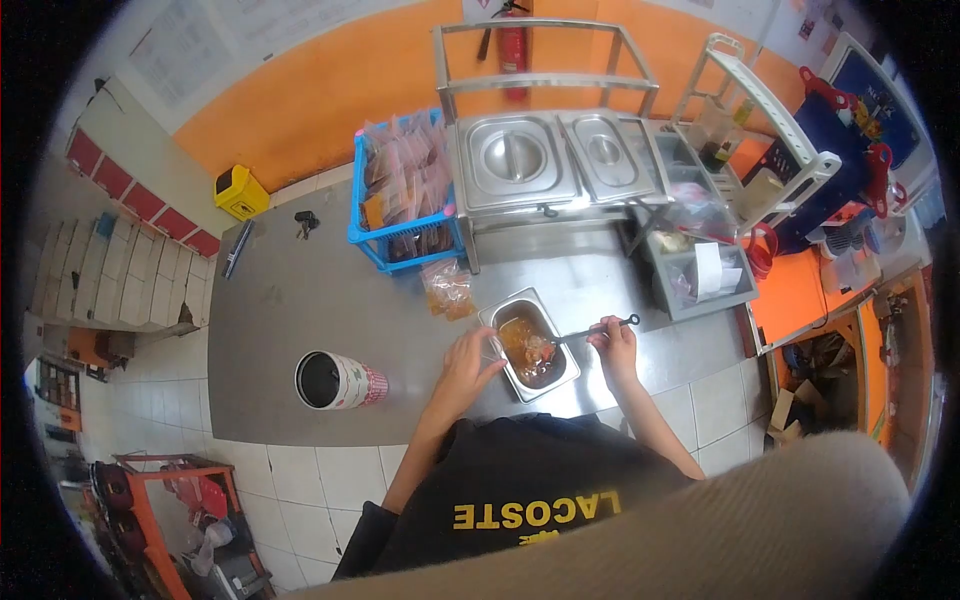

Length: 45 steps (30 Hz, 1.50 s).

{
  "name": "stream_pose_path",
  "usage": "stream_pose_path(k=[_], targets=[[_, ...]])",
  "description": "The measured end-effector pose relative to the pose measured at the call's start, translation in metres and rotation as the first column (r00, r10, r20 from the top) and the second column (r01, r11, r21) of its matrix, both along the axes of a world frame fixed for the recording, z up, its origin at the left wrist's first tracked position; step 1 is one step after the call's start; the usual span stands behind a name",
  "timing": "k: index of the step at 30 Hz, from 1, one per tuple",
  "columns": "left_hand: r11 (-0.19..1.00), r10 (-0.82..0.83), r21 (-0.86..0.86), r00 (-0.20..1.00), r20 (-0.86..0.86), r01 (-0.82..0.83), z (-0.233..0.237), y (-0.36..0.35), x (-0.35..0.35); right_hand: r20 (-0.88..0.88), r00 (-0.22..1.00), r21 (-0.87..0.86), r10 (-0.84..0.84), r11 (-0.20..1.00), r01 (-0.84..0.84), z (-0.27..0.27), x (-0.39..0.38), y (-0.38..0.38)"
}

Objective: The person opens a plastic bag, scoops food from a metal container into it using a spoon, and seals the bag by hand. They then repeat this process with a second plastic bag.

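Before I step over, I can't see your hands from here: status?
Left hand, clear plastic pinched, at left rim of steel pan. Right hand gripping dark utensil, dipped in orange-brown contents. Filled bag near pan, toward blue basket.

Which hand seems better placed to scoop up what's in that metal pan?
Probably the right hand: it holds a black-handled utensil whose far end reaches into the metal pan. The left hand, at the pan's opposite side, seems occupied with clear plastic.

An upright rectangular steel pan [573, 372] holds orange-brown liquid [516, 336]; a black-handled utensil [583, 334] slants in over one long rim, clear plastic [492, 348] at the opposite one.
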<state>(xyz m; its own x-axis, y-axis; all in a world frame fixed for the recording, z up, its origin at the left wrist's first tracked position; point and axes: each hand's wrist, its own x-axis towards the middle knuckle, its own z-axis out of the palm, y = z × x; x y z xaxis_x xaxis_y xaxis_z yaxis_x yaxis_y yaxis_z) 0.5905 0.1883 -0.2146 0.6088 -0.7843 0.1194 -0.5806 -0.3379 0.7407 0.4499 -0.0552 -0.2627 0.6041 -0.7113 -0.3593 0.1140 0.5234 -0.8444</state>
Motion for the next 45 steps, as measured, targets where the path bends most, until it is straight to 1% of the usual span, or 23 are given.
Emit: stream_pose_path(k=[1, 4, 7, 10, 13, 16, 22, 28, 33, 34, 36, 39, 42, 45], targets=[[0.998, -0.028, 0.057, 0.999, 0.044, 0.025, 0.002, 0.0, 0.001, 0.005, 1.0, 0.001, -0.004, 1.0, 0.004, 0.002, 0.0, 0.0], [0.99, -0.094, 0.119, 0.981, 0.17, 0.074, 0.006, -0.007, 0.003, 0.03, 0.999, 0.008, -0.019, 1.0, 0.019, 0.015, 0.002, 0.0], [0.978, -0.112, 0.197, 0.969, 0.221, 0.068, 0.006, -0.015, 0.001, 0.047, 0.999, -0.065, -0.009, 0.998, 0.012, 0.03, 0.006, 0.002], [0.977, -0.13, 0.202, 0.934, 0.333, 0.064, 0.006, -0.024, -0.002, 0.074, 0.997, -0.158, 0.009, 0.987, 0.002, 0.037, 0.008, 0.006], [0.973, -0.155, 0.22, 0.912, 0.381, 0.074, 0.008, -0.029, -0.003, 0.067, 0.998, -0.205, 0.003, 0.979, 0.011, 0.044, 0.01, 0.012], [0.973, -0.149, 0.22, 0.909, 0.389, 0.066, 0.012, -0.033, -0.006, 0.071, 0.997, -0.267, 0.02, 0.964, 0.0, 0.045, 0.01, 0.015], [0.973, -0.156, 0.221, 0.889, 0.43, 0.064, 0.009, -0.038, -0.008, 0.075, 0.996, -0.322, 0.046, 0.947, -0.019, 0.043, 0.013, 0.024], [0.972, -0.176, 0.215, 0.9, 0.4, 0.094, 0.014, -0.042, -0.007, 0.076, 0.994, -0.317, 0.075, 0.947, -0.047, 0.048, 0.019, 0.038], [0.978, -0.192, 0.152, 0.901, 0.389, 0.143, 0.02, -0.048, -0.01, 0.108, 0.982, -0.321, 0.152, 0.941, -0.11, 0.06, 0.024, 0.052], [0.98, -0.189, 0.134, 0.9, 0.394, 0.147, 0.02, -0.049, -0.01, 0.116, 0.975, -0.353, 0.192, 0.925, -0.14, 0.064, 0.023, 0.053], [0.983, -0.179, 0.108, 0.919, 0.351, 0.15, 0.02, -0.049, -0.007, 0.129, 0.954, -0.415, 0.269, 0.889, -0.194, 0.07, 0.022, 0.054], [0.983, -0.177, 0.084, 0.951, 0.254, 0.161, 0.024, -0.047, -0.001, 0.032, 0.92, -0.615, 0.391, 0.733, -0.29, 0.083, 0.019, 0.052], [0.981, -0.189, 0.064, 0.965, 0.18, 0.181, 0.029, -0.045, 0.005, -0.098, 0.886, -0.73, 0.453, 0.572, -0.373, 0.098, 0.017, 0.047], [0.979, -0.203, 0.035, 0.974, 0.097, 0.2, 0.032, -0.044, 0.006, -0.092, 0.871, -0.753, 0.483, 0.539, -0.378, 0.112, 0.017, 0.045]])
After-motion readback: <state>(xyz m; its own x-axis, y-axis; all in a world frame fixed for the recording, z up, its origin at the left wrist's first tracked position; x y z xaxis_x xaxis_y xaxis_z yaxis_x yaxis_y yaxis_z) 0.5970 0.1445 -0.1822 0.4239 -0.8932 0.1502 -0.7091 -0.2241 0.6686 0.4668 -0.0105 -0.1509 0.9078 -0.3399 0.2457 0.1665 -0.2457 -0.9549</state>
